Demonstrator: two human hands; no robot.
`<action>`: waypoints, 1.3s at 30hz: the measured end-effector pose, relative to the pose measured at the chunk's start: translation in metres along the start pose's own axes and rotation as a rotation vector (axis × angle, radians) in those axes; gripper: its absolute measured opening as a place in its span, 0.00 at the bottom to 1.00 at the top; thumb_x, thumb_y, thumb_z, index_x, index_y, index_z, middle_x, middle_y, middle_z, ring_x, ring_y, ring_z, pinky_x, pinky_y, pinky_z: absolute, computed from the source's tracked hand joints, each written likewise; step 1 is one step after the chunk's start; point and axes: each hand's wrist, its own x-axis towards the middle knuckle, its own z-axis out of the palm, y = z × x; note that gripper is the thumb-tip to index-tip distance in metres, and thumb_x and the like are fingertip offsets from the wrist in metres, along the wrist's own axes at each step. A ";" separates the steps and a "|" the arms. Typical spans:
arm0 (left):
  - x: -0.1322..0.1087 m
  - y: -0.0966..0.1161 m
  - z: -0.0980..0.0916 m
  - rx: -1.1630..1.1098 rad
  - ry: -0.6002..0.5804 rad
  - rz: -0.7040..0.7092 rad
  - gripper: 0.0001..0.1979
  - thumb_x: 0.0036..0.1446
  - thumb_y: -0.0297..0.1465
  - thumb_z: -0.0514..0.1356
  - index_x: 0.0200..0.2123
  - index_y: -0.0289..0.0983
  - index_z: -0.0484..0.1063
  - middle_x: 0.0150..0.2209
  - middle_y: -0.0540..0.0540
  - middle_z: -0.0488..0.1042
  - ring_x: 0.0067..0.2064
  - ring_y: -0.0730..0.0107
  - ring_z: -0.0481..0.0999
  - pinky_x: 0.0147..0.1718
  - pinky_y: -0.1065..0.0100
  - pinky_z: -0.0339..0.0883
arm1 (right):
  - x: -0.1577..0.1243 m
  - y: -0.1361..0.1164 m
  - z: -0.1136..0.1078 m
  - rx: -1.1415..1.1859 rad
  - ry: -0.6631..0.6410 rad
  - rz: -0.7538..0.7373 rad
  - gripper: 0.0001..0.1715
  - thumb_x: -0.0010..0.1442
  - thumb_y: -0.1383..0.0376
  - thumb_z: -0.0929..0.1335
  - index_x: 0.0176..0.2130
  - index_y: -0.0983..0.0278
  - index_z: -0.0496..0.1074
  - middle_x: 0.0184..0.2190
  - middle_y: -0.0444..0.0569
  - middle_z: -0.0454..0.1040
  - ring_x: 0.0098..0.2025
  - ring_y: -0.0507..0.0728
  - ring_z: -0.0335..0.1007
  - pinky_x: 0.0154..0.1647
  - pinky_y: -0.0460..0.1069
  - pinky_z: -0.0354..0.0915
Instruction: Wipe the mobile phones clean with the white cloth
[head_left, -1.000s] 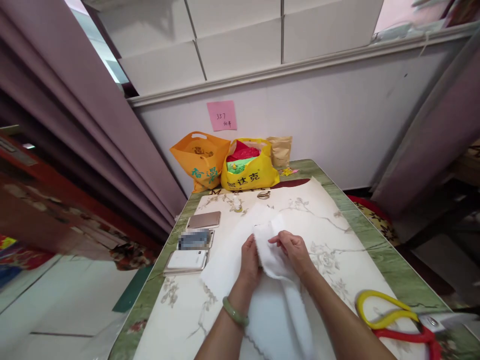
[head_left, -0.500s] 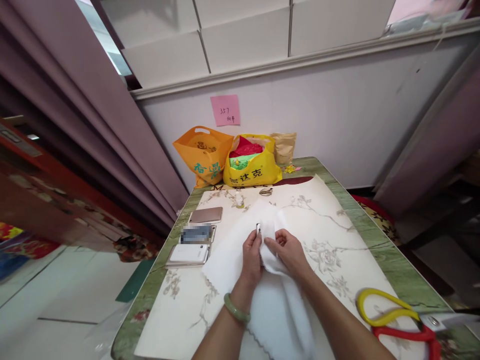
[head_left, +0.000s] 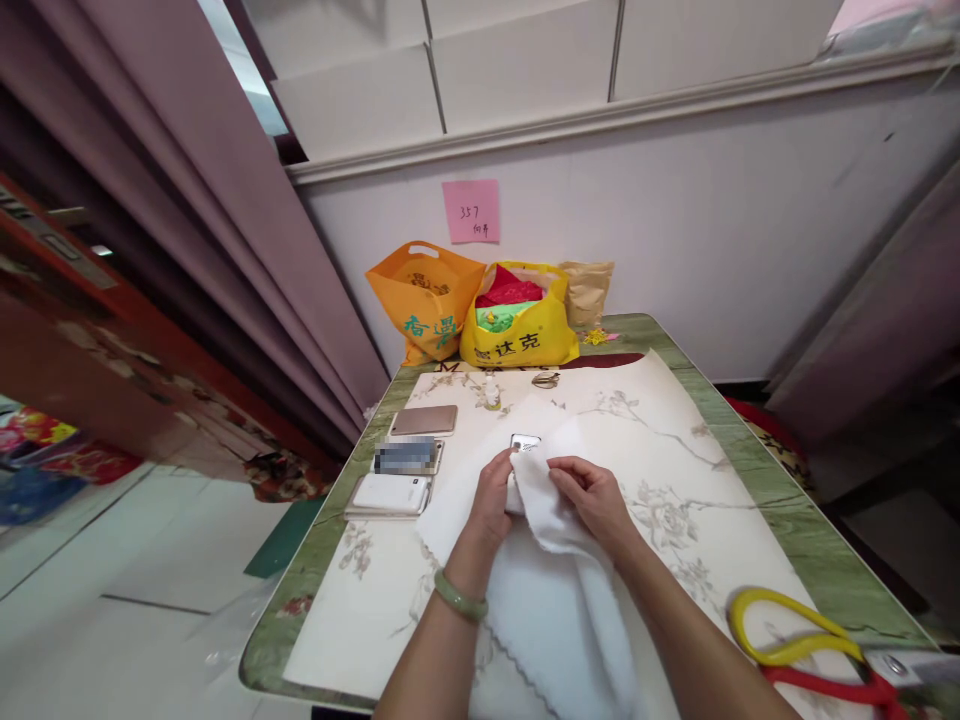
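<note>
My left hand [head_left: 491, 500], with a green bangle at the wrist, is closed around a white phone [head_left: 529, 442]. Only the phone's top end shows, with a dark camera spot and a dotted patch; white cloth hides the rest. My right hand [head_left: 596, 497] pinches a fold of this white cloth [head_left: 562, 610] beside the phone. The cloth has a scalloped edge and hangs down toward me between both forearms. Left of my hands lie a white phone [head_left: 390, 494], a phone with a blurred screen [head_left: 405, 456] and a rose-gold phone [head_left: 425, 420].
Scissors [head_left: 795, 640] with yellow and red handles lie at the right front. A small bottle [head_left: 492, 393] and glasses [head_left: 546, 380] are farther back on the floral sheet [head_left: 660, 420]. Behind stand an orange bag [head_left: 424, 305], a yellow bag [head_left: 525, 340] and a brown paper pouch [head_left: 589, 290].
The phone in my left hand has turned, so more of its top end shows above the cloth. My right hand has drawn the cloth slightly. The whole view has shifted a little.
</note>
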 end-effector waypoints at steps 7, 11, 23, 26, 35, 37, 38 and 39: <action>-0.002 -0.002 -0.003 0.009 -0.048 -0.024 0.15 0.47 0.39 0.68 0.34 0.34 0.76 0.31 0.48 0.77 0.31 0.71 0.73 0.32 0.70 0.64 | -0.009 -0.013 0.008 -0.063 0.077 -0.042 0.19 0.55 0.49 0.70 0.37 0.61 0.68 0.21 0.39 0.65 0.18 0.48 0.55 0.17 0.44 0.53; -0.002 -0.002 -0.004 -0.057 -0.098 -0.090 0.25 0.50 0.51 0.62 0.35 0.33 0.75 0.30 0.45 0.77 0.30 0.68 0.73 0.31 0.68 0.65 | -0.015 -0.020 0.017 -0.159 0.020 -0.043 0.19 0.56 0.48 0.68 0.32 0.60 0.66 0.19 0.38 0.64 0.18 0.49 0.56 0.19 0.45 0.55; -0.004 -0.009 -0.006 0.228 -0.076 0.037 0.18 0.46 0.41 0.68 0.35 0.35 0.73 0.27 0.52 0.73 0.27 0.76 0.68 0.28 0.72 0.62 | -0.035 -0.038 0.009 -0.780 -0.127 -0.156 0.20 0.48 0.53 0.74 0.36 0.58 0.67 0.33 0.39 0.73 0.27 0.51 0.66 0.30 0.47 0.59; -0.002 -0.010 -0.006 0.189 -0.074 0.012 0.20 0.44 0.39 0.69 0.38 0.35 0.73 0.32 0.48 0.76 0.30 0.72 0.71 0.30 0.70 0.64 | -0.050 -0.040 0.002 -0.912 -0.125 -0.163 0.21 0.49 0.59 0.73 0.43 0.55 0.67 0.36 0.40 0.74 0.31 0.53 0.69 0.30 0.47 0.58; 0.004 -0.007 -0.011 0.051 -0.027 -0.081 0.22 0.39 0.36 0.71 0.40 0.34 0.75 0.34 0.45 0.79 0.30 0.70 0.73 0.32 0.69 0.67 | -0.102 -0.023 -0.022 -1.065 0.138 -0.185 0.02 0.59 0.66 0.62 0.35 0.60 0.64 0.30 0.43 0.69 0.28 0.52 0.65 0.29 0.47 0.56; 0.005 -0.008 -0.012 0.055 -0.024 -0.070 0.22 0.39 0.36 0.71 0.39 0.34 0.75 0.34 0.46 0.79 0.31 0.69 0.74 0.33 0.69 0.67 | -0.111 -0.022 -0.023 -1.005 0.178 -0.168 0.04 0.58 0.67 0.61 0.35 0.60 0.64 0.31 0.43 0.69 0.28 0.52 0.65 0.31 0.47 0.58; 0.005 -0.008 -0.012 0.054 -0.023 -0.068 0.22 0.39 0.36 0.71 0.40 0.34 0.75 0.34 0.46 0.79 0.32 0.69 0.74 0.34 0.68 0.67 | -0.115 -0.022 -0.023 -0.975 0.183 -0.143 0.04 0.58 0.67 0.61 0.35 0.60 0.64 0.31 0.43 0.69 0.27 0.52 0.66 0.31 0.47 0.59; 0.005 -0.008 -0.012 0.051 -0.023 -0.066 0.23 0.39 0.37 0.71 0.40 0.35 0.75 0.34 0.45 0.79 0.32 0.68 0.74 0.34 0.68 0.68 | -0.120 -0.023 -0.023 -0.941 0.180 -0.106 0.04 0.58 0.66 0.61 0.36 0.60 0.64 0.31 0.43 0.69 0.27 0.52 0.65 0.31 0.46 0.59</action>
